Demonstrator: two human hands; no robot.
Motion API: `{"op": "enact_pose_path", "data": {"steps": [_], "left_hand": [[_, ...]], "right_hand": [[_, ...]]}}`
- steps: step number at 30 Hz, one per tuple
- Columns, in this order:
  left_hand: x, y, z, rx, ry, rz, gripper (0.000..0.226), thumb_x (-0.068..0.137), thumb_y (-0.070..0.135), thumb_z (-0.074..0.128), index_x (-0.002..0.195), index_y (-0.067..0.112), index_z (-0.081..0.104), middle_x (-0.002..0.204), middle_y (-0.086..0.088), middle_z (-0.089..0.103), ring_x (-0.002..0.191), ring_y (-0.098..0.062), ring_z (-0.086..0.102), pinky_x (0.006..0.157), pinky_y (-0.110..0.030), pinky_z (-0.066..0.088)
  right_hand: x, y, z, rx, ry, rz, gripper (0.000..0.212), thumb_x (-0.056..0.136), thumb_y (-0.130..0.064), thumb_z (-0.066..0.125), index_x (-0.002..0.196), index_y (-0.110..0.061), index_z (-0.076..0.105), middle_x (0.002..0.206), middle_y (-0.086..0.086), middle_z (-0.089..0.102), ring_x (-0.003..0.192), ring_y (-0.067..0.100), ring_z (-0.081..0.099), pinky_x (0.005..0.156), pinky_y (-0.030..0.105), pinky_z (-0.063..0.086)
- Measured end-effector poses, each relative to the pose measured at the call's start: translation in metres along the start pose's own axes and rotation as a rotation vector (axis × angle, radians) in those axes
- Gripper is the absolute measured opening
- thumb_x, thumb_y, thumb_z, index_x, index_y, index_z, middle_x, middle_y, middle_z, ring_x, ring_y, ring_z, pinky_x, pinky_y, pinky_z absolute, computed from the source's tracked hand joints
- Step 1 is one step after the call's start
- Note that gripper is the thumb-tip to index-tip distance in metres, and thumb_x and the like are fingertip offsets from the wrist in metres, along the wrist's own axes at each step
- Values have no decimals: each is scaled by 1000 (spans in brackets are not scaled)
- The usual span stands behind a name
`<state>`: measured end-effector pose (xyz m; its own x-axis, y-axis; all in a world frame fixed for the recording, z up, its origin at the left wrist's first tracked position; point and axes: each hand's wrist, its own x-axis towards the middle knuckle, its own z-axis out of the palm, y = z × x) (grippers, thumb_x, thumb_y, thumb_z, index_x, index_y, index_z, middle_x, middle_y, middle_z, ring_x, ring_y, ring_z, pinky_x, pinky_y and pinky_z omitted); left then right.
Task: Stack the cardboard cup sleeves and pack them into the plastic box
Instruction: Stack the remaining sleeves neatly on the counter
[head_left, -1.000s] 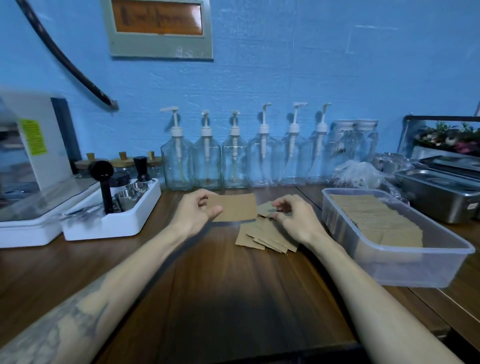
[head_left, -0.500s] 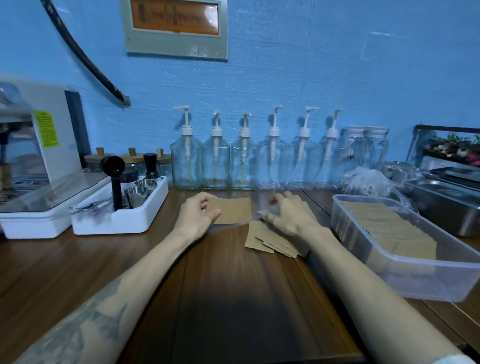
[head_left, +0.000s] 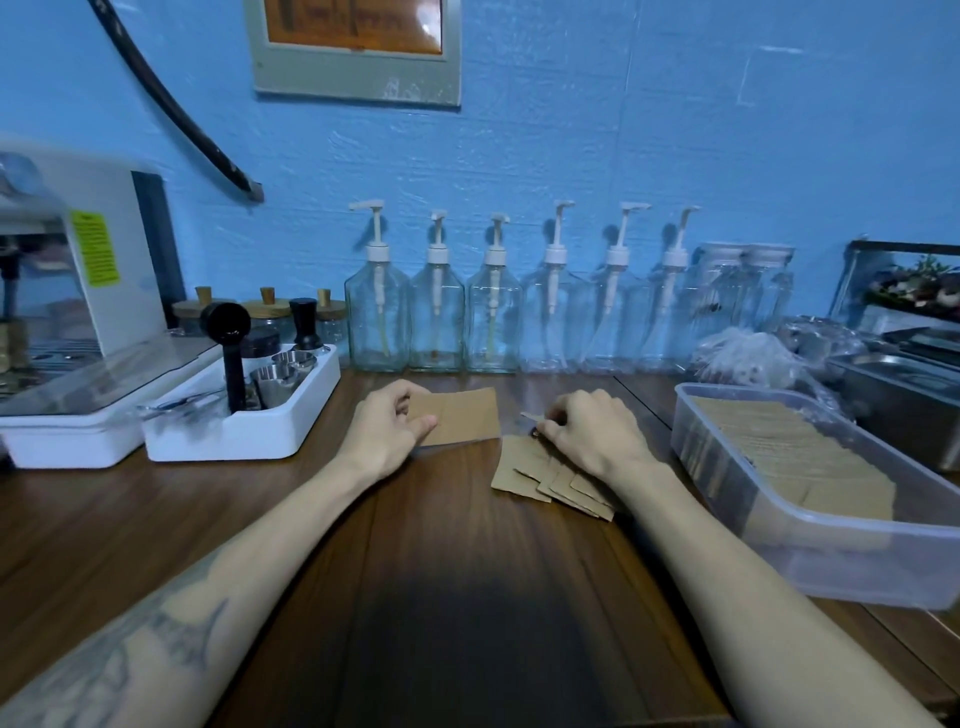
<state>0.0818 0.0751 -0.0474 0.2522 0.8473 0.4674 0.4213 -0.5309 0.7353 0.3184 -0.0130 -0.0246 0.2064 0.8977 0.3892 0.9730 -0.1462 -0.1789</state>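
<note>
A small stack of cardboard cup sleeves (head_left: 457, 415) is held in the left hand (head_left: 387, 428), thumb on top. One more sleeve (head_left: 530, 415) has now been pinched up by the right hand (head_left: 592, 434) from the loose pile (head_left: 540, 475) on the wooden counter (head_left: 441, 571) (a moment ago it was only being reached for). It will likely be added next. The plastic box (head_left: 810, 564), to the right, is already partly filled.

Six pump bottles (head_left: 435, 306) along blue wall; white tray (head_left: 244, 431) left.
</note>
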Motion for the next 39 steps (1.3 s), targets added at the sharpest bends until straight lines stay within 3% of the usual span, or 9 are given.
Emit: {"op": "enact_pose_path", "data": {"steps": [7, 12, 19, 22, 25, 29, 32, 35, 39], "left_hand": [[-1, -2, -4, -17, -18, -14, 19, 87, 9, 72, 104, 15, 65, 97, 2, 70, 83, -2, 61, 70, -7, 43], [-2, -4, -7, -56, -26, -37, 19, 88, 9, 72, 102, 19, 64, 97, 2, 74, 91, -11, 68, 82, -23, 53], [-1, -6, -5, -57, -23, -42, 22, 89, 10, 69, 106, 22, 62, 94, 4, 73, 89, -11, 67, 76, -19, 48], [-1, -7, -4, -88, -55, -55, 22, 93, 7, 64, 109, 21, 60, 94, 6, 72, 91, -11, 67, 75, -16, 46], [-2, -7, -4, -104, -112, -50, 21, 97, 6, 57, 113, 20, 58, 98, 3, 71, 95, -14, 67, 77, -20, 48], [-2, -7, -3, -89, -187, -23, 18, 103, 17, 48, 117, 19, 59, 105, -3, 71, 102, -20, 65, 90, -33, 49], [-5, -3, -1, -88, -234, -7, 24, 101, 28, 52, 122, 18, 58, 110, 1, 67, 102, -14, 63, 85, -23, 48], [-7, 0, 1, -70, -269, 49, 28, 94, 19, 65, 121, 19, 56, 107, 10, 63, 95, 1, 60, 75, -7, 44], [-6, -1, -2, -49, -232, 99, 23, 93, 10, 64, 115, 19, 60, 101, 10, 64, 84, 7, 59, 71, -6, 42]], "right_hand": [[-1, 10, -1, 87, 399, -136, 24, 100, -34, 52, 101, -23, 73, 92, 2, 74, 87, 29, 64, 71, 40, 53], [4, 3, -7, 531, 635, -103, 18, 99, -20, 56, 99, -14, 73, 94, -1, 72, 88, 18, 59, 77, 32, 45], [5, -1, -4, 860, 497, 80, 16, 96, -8, 57, 98, -18, 70, 76, 4, 70, 66, 15, 63, 75, 42, 58], [1, -1, -1, 942, 307, 127, 32, 93, 6, 54, 117, -14, 62, 81, 13, 69, 64, 22, 67, 74, 38, 61], [-1, 2, 9, 729, 152, 68, 56, 91, 1, 60, 137, -30, 51, 77, 0, 70, 77, 17, 69, 82, 34, 57], [0, -5, 16, 376, 74, -13, 56, 89, -22, 67, 140, -38, 49, 91, 1, 68, 101, 27, 60, 88, 39, 49], [5, -13, 23, 307, 73, -32, 53, 87, -31, 68, 138, -35, 53, 91, 2, 68, 108, 30, 57, 88, 40, 50], [8, -19, 28, 183, 65, -84, 53, 87, -40, 68, 138, -36, 51, 101, 5, 70, 111, 29, 56, 82, 36, 48], [6, -25, 21, 172, 101, -179, 63, 92, -34, 66, 149, -32, 39, 116, 1, 62, 114, 25, 52, 88, 38, 47]]}}
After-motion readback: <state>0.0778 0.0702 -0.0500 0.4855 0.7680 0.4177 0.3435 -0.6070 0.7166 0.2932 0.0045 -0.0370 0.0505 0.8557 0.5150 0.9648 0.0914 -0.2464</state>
